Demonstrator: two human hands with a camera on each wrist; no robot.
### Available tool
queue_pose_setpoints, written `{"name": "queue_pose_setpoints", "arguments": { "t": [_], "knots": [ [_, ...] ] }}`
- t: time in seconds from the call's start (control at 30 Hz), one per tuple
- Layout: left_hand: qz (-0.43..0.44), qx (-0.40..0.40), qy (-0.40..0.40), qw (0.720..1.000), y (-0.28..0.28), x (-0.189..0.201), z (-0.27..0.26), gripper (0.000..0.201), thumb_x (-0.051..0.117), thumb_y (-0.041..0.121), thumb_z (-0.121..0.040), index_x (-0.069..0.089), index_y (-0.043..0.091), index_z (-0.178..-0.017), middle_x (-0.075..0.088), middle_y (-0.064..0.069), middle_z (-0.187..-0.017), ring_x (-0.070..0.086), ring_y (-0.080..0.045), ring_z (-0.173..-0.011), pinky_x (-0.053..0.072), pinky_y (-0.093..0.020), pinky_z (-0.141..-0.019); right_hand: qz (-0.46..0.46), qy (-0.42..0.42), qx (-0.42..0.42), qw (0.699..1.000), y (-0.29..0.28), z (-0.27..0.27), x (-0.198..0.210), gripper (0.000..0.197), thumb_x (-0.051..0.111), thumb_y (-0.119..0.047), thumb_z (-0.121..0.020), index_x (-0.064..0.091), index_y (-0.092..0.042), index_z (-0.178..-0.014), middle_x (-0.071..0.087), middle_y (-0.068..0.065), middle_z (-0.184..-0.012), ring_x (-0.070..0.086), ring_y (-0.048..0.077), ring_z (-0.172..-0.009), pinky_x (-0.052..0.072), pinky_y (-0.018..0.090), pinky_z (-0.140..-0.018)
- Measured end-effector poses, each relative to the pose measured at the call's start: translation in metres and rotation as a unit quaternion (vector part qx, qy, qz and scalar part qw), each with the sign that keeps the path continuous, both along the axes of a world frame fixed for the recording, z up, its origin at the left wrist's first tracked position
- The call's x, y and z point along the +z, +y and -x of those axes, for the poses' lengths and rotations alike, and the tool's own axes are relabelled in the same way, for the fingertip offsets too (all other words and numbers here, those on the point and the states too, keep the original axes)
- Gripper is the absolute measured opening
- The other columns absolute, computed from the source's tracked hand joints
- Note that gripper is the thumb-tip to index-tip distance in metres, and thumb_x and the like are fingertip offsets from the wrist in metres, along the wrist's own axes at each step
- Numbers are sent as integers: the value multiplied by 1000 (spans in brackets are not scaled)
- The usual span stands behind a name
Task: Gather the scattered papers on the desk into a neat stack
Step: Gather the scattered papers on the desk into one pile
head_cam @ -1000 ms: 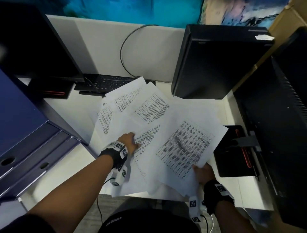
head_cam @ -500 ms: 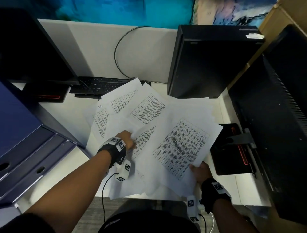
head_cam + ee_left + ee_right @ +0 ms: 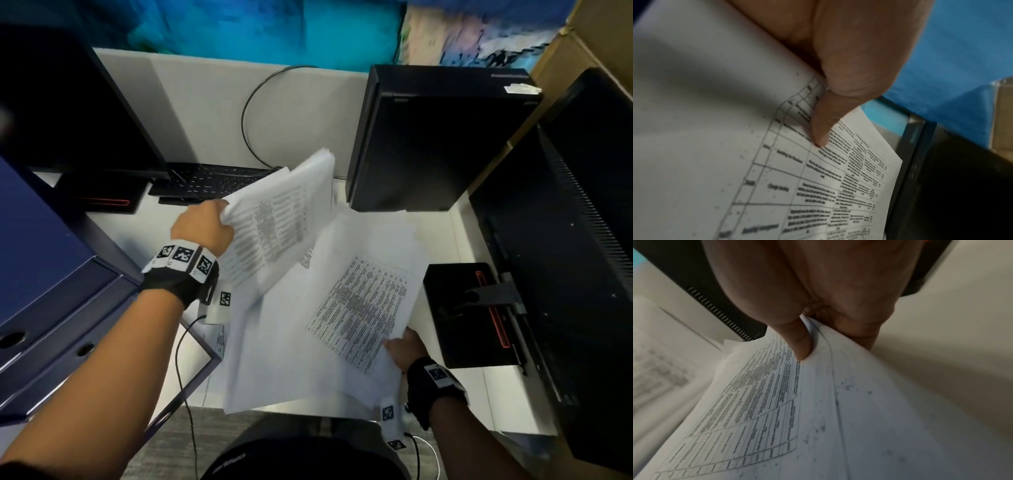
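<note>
- Left hand point(image 3: 202, 224): grip closed on the edge of a bundle of sheets point(image 3: 277, 219), thumb point(image 3: 824, 123) pressed flat on the printed side, other fingers hidden behind the paper. The bundle is raised off the table and tilted, far corner up by the keyboard point(image 3: 212, 180). Likely lifted so that it can drop onto the other pile rather than drag across it.
- Right hand point(image 3: 406, 347): grip pinched on the near right corner of a second fan of sheets point(image 3: 359, 308), thumb point(image 3: 800, 345) on top, fingers beneath. The corner hold bends the paper slightly. It seems to anchor this pile while the left brings its share over.
- Papers overall: two held groups, overlapping in the middle of the table point(image 3: 469, 240). Edges are skewed, several sheets hang over the near edge of the table, and one sheet point(image 3: 221, 337) peeks out below the left wrist. Not yet a neat stack.
- Printed tables face up on both top sheets.
- Judgement: gathering is mostly done; merging and squaring of edges remain.
- Risk: loose lower sheets could slide off the front edge while only corners are held.
- Surroundings: computer tower point(image 3: 428, 137) just behind the papers, black device with a red line point(image 3: 469, 315) to the right, blue drawer unit point(image 3: 51, 291) to the left. Tight space, which may explain lifting rather than sweeping.
</note>
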State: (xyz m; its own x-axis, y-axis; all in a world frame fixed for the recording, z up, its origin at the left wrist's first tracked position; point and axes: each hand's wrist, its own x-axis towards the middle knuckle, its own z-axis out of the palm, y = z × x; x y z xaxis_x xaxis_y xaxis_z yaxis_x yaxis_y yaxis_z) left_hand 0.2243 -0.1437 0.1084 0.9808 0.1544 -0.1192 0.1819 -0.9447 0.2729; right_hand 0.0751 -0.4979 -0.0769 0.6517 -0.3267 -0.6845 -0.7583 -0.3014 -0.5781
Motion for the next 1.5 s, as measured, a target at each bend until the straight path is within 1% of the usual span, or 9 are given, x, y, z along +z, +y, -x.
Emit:
{"name": "queue_pose_setpoints", "arguments": {
  "t": [0.17,0.37,0.6,0.77,0.97,1.17,1.33,1.4,1.5],
  "knots": [
    [236,27,-68,969,7,33,6,27,74,20,-82,68,22,-108,72,-3,-98,67,-27,-92,53,-42,-85,12,0,14,1000,3,-4,-4,46,57,-12,-81,58,-10,-127,64,10,-126,60,30,-115,47,39,-103],
    [581,65,2,811,-11,6,22,28,71,-4,-80,69,12,-103,77,-1,-98,73,-20,-91,56,-44,-86,1,-18,-4,1000,5,-3,0,46,67,-24,-80,57,-10,-123,68,6,-109,64,27,-103,49,36,-96],
    [287,66,237,926,-34,-122,61,88,83,51,-64,46,11,-133,61,-6,-127,60,-28,-111,50,-41,-93,-28,-19,2,999,3,3,7,34,63,-14,-83,57,-13,-116,65,4,-112,62,26,-105,50,41,-99],
    [224,83,186,953,-59,-138,87,50,65,31,-88,40,10,-126,58,-7,-104,59,-30,-94,43,-33,-71,-33,-22,39,998,-6,3,-8,49,62,-15,-76,61,-20,-124,68,1,-116,64,25,-107,50,44,-101],
    [308,106,78,942,-50,-133,80,39,52,8,-91,47,24,-127,63,-3,-97,60,-27,-83,48,-30,-70,-38,-35,43,998,-5,2,0,44,60,-2,-82,61,-14,-124,68,5,-116,63,26,-108,49,43,-101],
    [523,134,36,841,-40,-125,77,39,62,7,-91,56,33,-119,69,6,-118,64,-21,-110,51,-45,-94,-64,-35,24,997,-10,2,-20,52,62,-9,-75,61,-20,-126,70,2,-116,65,28,-109,52,48,-99],
    [460,57,127,877,-70,-125,86,49,70,19,-87,48,28,-130,58,4,-133,57,-23,-119,44,-40,-102,-132,-16,-59,989,-4,-1,2,29,62,-21,-90,66,-10,-116,70,12,-114,66,25,-92,54,30,-71],
    [299,4,174,938,-85,-132,89,61,68,25,-89,39,22,-143,51,1,-140,54,-22,-120,41,-33,-102,-227,6,-130,965,-7,3,3,42,56,-49,-93,68,-15,-114,71,11,-112,67,28,-100,54,38,-87],
    [229,-33,209,950,-109,-141,97,61,64,30,-92,35,18,-144,59,-12,-130,59,-29,-110,42,-28,-85,-273,10,-157,949,-12,8,-9,55,62,-62,-83,68,-20,-119,73,9,-115,67,30,-109,48,50,-102]
  ]
}}
